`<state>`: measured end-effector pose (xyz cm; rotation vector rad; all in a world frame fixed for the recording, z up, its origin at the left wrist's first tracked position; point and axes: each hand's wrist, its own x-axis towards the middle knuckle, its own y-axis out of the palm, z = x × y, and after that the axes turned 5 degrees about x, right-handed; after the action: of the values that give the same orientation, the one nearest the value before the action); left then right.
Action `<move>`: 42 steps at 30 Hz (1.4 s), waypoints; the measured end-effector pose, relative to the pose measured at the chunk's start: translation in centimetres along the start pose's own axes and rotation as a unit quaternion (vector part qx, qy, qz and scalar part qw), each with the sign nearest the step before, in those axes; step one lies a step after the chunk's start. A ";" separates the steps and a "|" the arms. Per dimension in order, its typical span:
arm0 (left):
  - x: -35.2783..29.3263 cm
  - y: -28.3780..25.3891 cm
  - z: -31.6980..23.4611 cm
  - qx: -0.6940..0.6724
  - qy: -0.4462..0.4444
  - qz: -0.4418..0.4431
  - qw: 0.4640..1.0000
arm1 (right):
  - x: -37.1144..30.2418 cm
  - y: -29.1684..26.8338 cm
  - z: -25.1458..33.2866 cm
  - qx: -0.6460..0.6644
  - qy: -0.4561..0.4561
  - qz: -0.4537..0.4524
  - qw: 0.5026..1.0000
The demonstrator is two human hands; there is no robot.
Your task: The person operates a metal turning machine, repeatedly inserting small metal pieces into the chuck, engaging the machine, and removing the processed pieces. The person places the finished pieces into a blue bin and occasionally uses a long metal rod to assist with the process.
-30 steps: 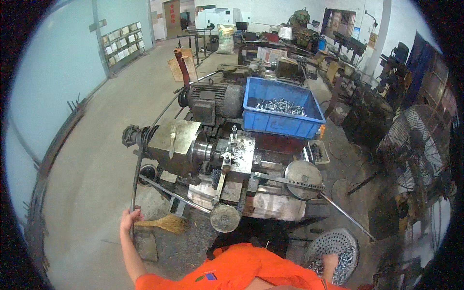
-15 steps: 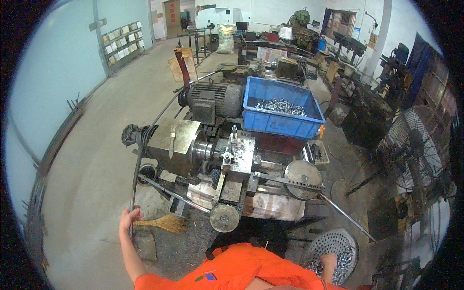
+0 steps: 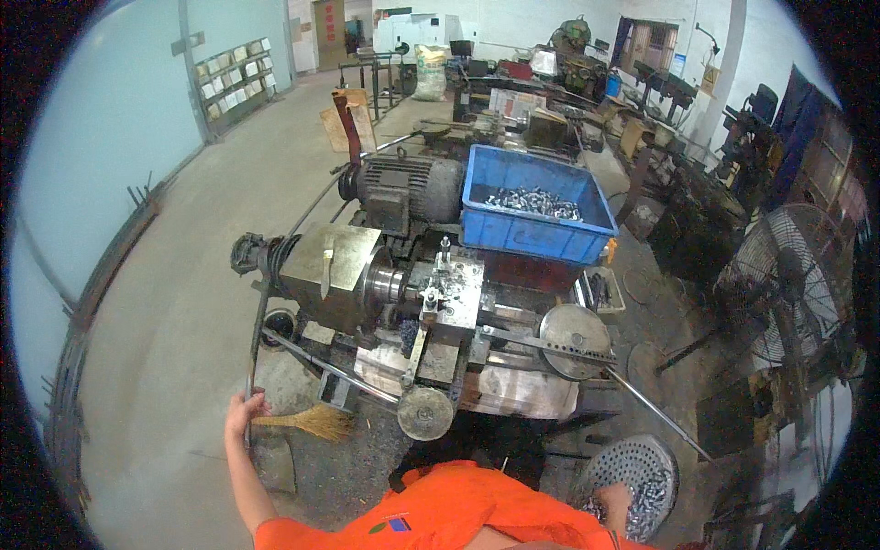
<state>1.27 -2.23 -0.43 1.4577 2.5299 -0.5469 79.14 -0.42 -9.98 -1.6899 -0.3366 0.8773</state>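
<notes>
My left hand (image 3: 242, 412) is closed round the lower end of a long metal lever (image 3: 254, 353), which runs up past the left end of a lathe (image 3: 335, 275). Behind that hand, the bristles of a straw broom (image 3: 316, 423) point right. At the lower right, my right hand (image 3: 616, 501) reaches down into a round perforated basin (image 3: 610, 461) holding many small shiny metal parts (image 3: 653, 500). Its fingertips are hidden among those parts, so I cannot see whether they grip any.
A blue crate (image 3: 536, 234) of similar small parts stands behind the lathe, beside an electric motor (image 3: 408, 191). A flat brush (image 3: 327, 268) lies on the headstock. Handwheels (image 3: 426, 413) and a slanting steel bar (image 3: 660, 410) jut toward me. A large fan (image 3: 788, 280) stands at right.
My right hand has moved slightly left and lower into the metal parts in the basin. My left hand stays on the lever, almost unmoved.
</notes>
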 end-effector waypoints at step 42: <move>-5.7 31.0 -12.7 -0.085 0.173 0.356 0.914 | -19.4 -16.2 30.0 0.319 -0.791 -0.053 0.520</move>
<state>31.30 12.34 5.96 2.3742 1.9392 0.0590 48.46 13.78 9.94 0.2755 -1.1026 1.9419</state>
